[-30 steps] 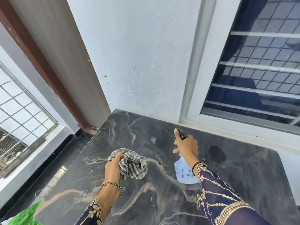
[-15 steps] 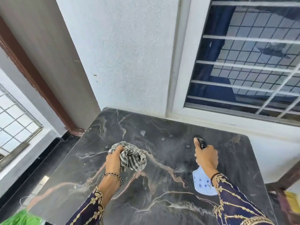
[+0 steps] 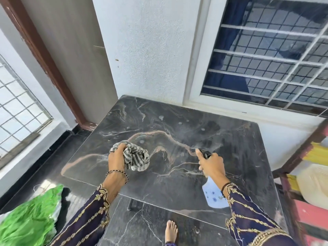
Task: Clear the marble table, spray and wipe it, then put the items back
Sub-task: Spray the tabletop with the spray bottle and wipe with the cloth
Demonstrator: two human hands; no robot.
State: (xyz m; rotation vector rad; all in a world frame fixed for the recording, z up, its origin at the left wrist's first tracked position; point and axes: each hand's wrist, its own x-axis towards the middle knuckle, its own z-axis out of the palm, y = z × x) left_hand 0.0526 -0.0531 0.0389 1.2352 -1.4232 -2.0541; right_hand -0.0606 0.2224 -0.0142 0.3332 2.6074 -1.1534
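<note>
From my feed, the biggest thing is the white wall (image 3: 150, 50) ahead, with a barred window (image 3: 266, 59) to its right and a brown-framed door (image 3: 71, 50) to its left. Pushed into that corner is the dark marble tabletop (image 3: 177, 183), veined in white and tan; its back edge meets the wall under the window. The floor (image 3: 142, 228) in front of it is the same dark stone.

A crumpled green bag (image 3: 30, 219) lies on the floor off the tabletop's front left corner. A wooden rack (image 3: 301, 174) stands beside the right edge, holding yellow, white and red items I can't make out.

The spray bottle (image 3: 213, 194) – pale blue with a black head – is tilted above the front right part of the tabletop, nozzle pointing toward the back edge. A thin haze hangs just ahead of it. The striped cloth (image 3: 137, 157) is bunched up, left of the middle; I can't tell whether it touches the stone.

My two hands are well apart – the left hand (image 3: 116, 159) is clenched around the cloth, and the right hand (image 3: 212, 164) is wrapped around the bottle's neck with the forefinger along the trigger.

A bare foot (image 3: 171, 231) shows on the floor below the front edge. A few droplets (image 3: 161, 117) sit near the back edge.
</note>
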